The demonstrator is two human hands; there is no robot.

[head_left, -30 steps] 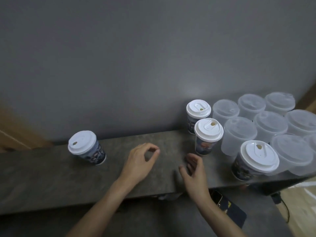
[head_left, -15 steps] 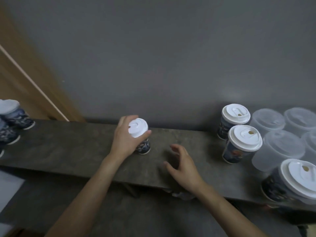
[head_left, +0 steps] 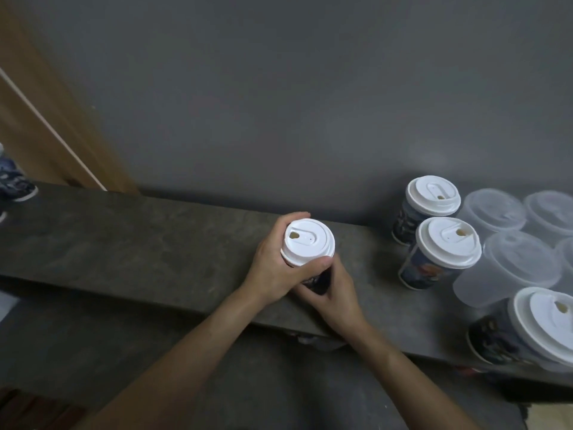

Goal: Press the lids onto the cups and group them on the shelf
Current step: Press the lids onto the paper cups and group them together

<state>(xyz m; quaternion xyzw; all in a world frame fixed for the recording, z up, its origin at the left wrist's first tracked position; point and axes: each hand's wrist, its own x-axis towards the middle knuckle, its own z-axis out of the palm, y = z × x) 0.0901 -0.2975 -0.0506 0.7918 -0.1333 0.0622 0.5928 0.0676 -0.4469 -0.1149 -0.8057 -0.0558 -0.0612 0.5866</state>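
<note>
Since half a second ago the right hand (head_left: 336,294) has crossed over to join the left hand (head_left: 271,270) on the paper cup (head_left: 316,279), and the cup has been carried along the shelf (head_left: 148,243) toward the group.

The left hand wraps the cup's upper wall just under the white lid (head_left: 308,245), with the thumb across the near side at 6 o'clock and the fingers curled round the back at 11 o'clock. The right hand is curled round the lower wall from 5 o'clock. Both hands hide the base, so I cannot tell whether it rests on the shelf or is lifted a little.

At 3 o'clock from it, well apart, stand three lidded cups (head_left: 446,243) set among frosted tubs (head_left: 521,262). At 9 o'clock, at the far edge of view, more printed cups (head_left: 15,184) wait.

The cup looks light, with a thin wall that would dent or go oval under a hard squeeze, and an oval rim would let the lid pop off. The lid is thin, slick plastic that likely snaps over the rolled rim. I cannot tell whether there is any liquid inside. The low two-sided hold suits it: keep the wall grip gentle. If the lid needs seating, press around its outer ring rather than the raised centre, with the base flat on the shelf.
</note>
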